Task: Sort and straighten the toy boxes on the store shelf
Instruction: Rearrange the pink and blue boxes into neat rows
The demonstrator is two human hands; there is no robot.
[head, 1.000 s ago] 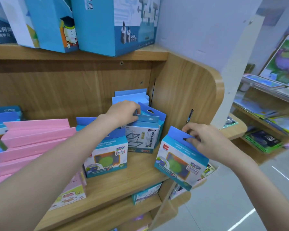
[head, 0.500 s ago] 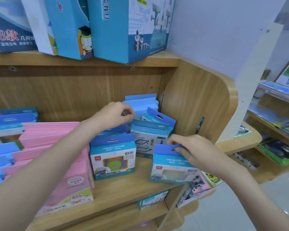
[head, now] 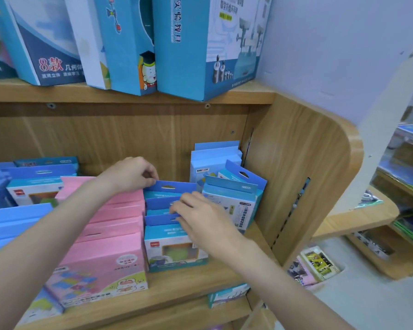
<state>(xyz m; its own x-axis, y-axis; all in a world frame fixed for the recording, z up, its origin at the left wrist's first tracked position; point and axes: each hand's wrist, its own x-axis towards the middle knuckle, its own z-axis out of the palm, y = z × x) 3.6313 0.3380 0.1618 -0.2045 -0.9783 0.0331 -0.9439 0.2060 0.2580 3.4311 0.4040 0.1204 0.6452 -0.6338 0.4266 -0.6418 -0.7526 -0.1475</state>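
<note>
Three blue toy boxes stand one behind another on the middle wooden shelf [head: 191, 284]. My left hand [head: 131, 173] pinches the hanging tab of the back blue box [head: 174, 187]. My right hand [head: 200, 219] reaches in from the right, its fingers curled over the tab of the front blue box [head: 174, 250]; its thumb is hidden. The middle blue box [head: 159, 204] shows only its tab between them. A row of pink boxes [head: 105, 258] stands touching them on the left.
Two blue-and-white boxes [head: 234, 201] lean tilted against the shelf's right side panel [head: 303, 163], with pale blue boxes [head: 215, 158] behind. More blue boxes [head: 34, 186] fill the left. Tall boxes [head: 200, 44] stand on the upper shelf. Another rack [head: 391, 234] is at right.
My right hand carried its blue box left from the shelf's right end and set it at the front of the blue row. My left hand moved from the tilted boxes to the back box's tab.
</note>
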